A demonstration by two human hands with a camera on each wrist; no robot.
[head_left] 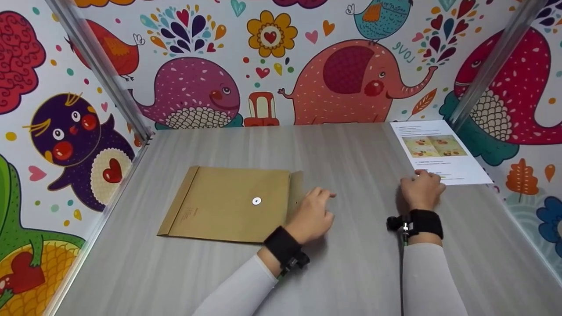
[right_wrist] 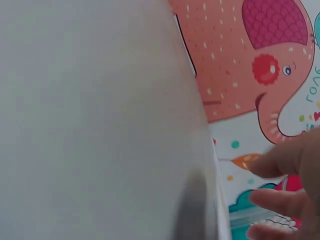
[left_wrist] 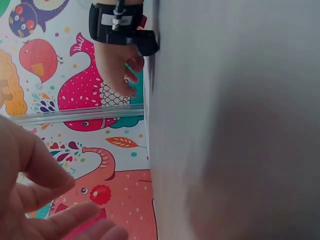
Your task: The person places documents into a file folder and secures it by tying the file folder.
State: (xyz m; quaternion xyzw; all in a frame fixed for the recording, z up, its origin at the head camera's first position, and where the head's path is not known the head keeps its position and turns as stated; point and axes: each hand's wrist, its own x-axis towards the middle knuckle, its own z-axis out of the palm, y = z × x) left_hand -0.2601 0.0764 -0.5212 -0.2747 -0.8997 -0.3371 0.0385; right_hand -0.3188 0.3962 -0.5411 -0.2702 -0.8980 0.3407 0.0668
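Note:
A brown paper document envelope [head_left: 228,206] lies on the table, with a white round button [head_left: 257,201] on its face. Its flap [head_left: 296,186] stands out along the right side. Over the lower right corner of the envelope is my left hand [head_left: 311,215], fingers bent loosely. In the left wrist view, nothing shows between the thumb and fingers of the left hand [left_wrist: 45,200]. At the near left edge of a printed white sheet [head_left: 426,164], my right hand [head_left: 422,191] has loosely curled fingers. In the right wrist view, the right hand [right_wrist: 290,185] has its thumb and fingers apart, holding nothing.
The grey wood-grain table [head_left: 342,263] meets a wall with cartoon animals [head_left: 347,83] at the back. Metal posts [head_left: 494,61] stand at both rear corners. A cable [head_left: 401,276] runs from the right wrist camera [head_left: 397,224] toward the near edge.

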